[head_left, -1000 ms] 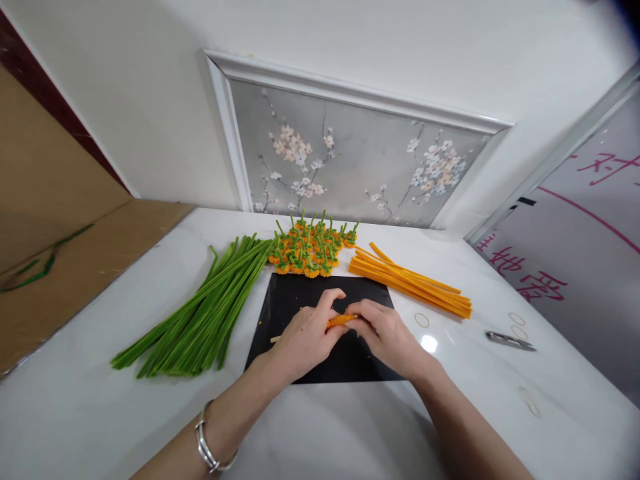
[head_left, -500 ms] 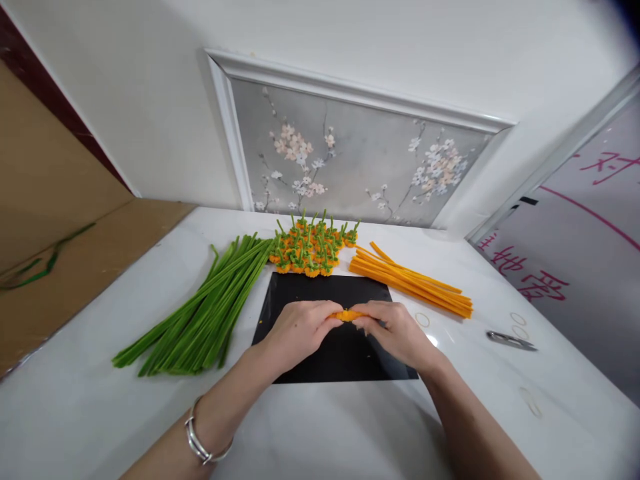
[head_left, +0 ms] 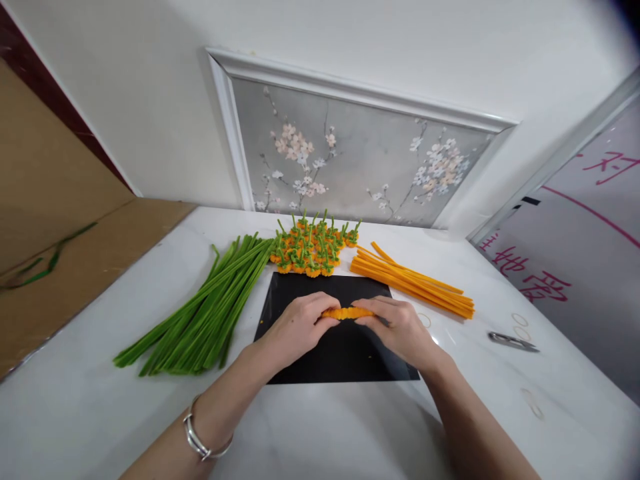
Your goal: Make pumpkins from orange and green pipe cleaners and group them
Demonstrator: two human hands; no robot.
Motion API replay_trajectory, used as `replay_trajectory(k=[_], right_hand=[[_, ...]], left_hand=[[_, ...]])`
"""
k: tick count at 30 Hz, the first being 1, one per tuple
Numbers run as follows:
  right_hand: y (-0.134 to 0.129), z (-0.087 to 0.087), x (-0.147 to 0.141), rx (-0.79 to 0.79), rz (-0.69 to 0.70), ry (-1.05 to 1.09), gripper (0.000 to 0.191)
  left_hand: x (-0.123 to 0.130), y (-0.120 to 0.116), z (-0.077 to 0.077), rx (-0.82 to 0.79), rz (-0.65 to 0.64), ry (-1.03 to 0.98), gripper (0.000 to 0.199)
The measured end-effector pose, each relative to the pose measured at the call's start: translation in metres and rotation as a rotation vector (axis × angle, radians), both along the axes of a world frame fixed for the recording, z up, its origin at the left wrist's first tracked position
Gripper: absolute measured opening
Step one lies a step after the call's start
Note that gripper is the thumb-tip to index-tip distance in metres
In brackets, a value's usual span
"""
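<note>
Above a black mat, both hands pinch one short, ridged orange fuzzy piece. My left hand grips its left end between thumb and fingers, and my right hand closes on the right end. The ridged middle shows between my fingertips. Behind the mat stand several small orange pieces with green stems. Long green fuzzy stems lie in a pile to the left, and a bundle of orange fuzzy stems lies to the right.
Small snips lie on the white table at the right, near thin rubber bands. Brown cardboard stands at the left. A wall with a framed floral panel rises behind the table.
My fingertips have shifted outward along the orange piece, so more of its ridged length shows. The hands have risen slightly; the piles look unmoved.
</note>
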State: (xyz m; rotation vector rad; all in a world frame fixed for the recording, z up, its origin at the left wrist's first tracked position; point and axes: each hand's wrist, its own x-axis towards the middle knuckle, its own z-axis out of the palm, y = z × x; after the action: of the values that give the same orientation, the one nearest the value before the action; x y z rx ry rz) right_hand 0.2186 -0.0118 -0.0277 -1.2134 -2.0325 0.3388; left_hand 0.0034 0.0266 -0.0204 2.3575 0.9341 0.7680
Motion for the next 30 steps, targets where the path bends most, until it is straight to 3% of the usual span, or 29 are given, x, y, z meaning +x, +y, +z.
replay_trajectory(k=[3,11,13,17,19,23,30], right_hand=[[-0.001,0.001,-0.003,-0.022,0.006,-0.087,0.02],[0.002,-0.004,-0.008,0.149,0.081,-0.158,0.022],[0.002,-0.002,-0.006,0.13,0.059,-0.118,0.02],[0.001,0.001,-0.001,0.028,-0.007,-0.009,0.033],[0.0,0.002,-0.001,0.001,-0.009,-0.024,0.027],[0.0,0.0,-0.008,0.008,0.027,-0.124,0.015],[0.0,-0.002,-0.014,0.062,0.081,-0.184,0.014]], left_hand=[[0.002,-0.001,-0.003,0.017,0.003,-0.014,0.019],[0.006,-0.005,-0.008,-0.201,-0.012,-0.055,0.029],[0.006,-0.003,-0.007,-0.178,-0.016,-0.07,0.028],[0.005,-0.002,-0.004,-0.036,-0.007,-0.052,0.023],[0.005,-0.003,-0.003,-0.006,-0.005,-0.039,0.021],[0.007,-0.006,-0.002,0.016,-0.014,0.008,0.018],[0.008,-0.006,-0.001,-0.046,-0.052,0.059,0.02]])
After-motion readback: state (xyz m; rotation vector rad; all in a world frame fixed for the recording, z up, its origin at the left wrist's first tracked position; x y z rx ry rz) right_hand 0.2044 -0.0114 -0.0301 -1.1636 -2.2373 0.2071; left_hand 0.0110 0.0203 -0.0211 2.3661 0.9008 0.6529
